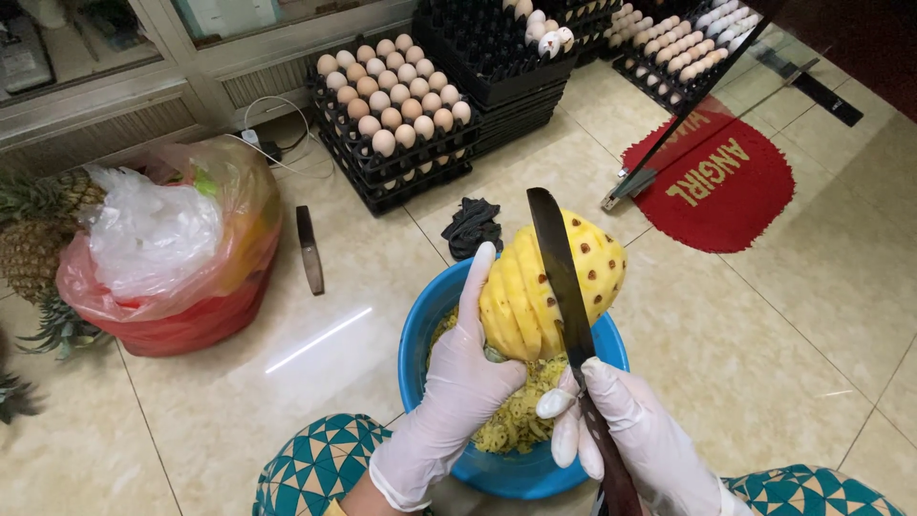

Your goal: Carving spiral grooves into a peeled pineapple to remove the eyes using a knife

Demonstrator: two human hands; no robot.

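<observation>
Pineapple: a peeled yellow pineapple (549,287), cut with slanting grooves and still dotted with brown eyes on its right side, is held up over the blue basin (420,334), tilted away from the person.
Left hand: the gloved left hand (465,368) cups the fruit from the left, index finger stretched up along its side, the other fingers wrapped under its near end.
Right hand: the gloved right hand (621,430) is clenched around the handle of a long dark knife (564,287); the blade lies across the fruit's face, its tip past the far end.
Basin: it sits on the tiled floor (764,334) between the person's knees, holding yellow peelings (516,411) under the fruit.
Near edge: patterned teal trousers (315,463) close in on both sides of the basin.
Open floor: bare tile lies left of the basin and to its right.
Left side: a red plastic bag (191,287) stuffed with white plastic stands well apart, with whole pineapples (33,239) behind it; a dark flat bar (308,248) lies between bag and basin.
Far side: a black cloth (471,226) lies just beyond the basin, then stacked black trays of eggs (392,105).
Right far: a red mat (726,182) with a slanted metal bar (688,124) over it.
</observation>
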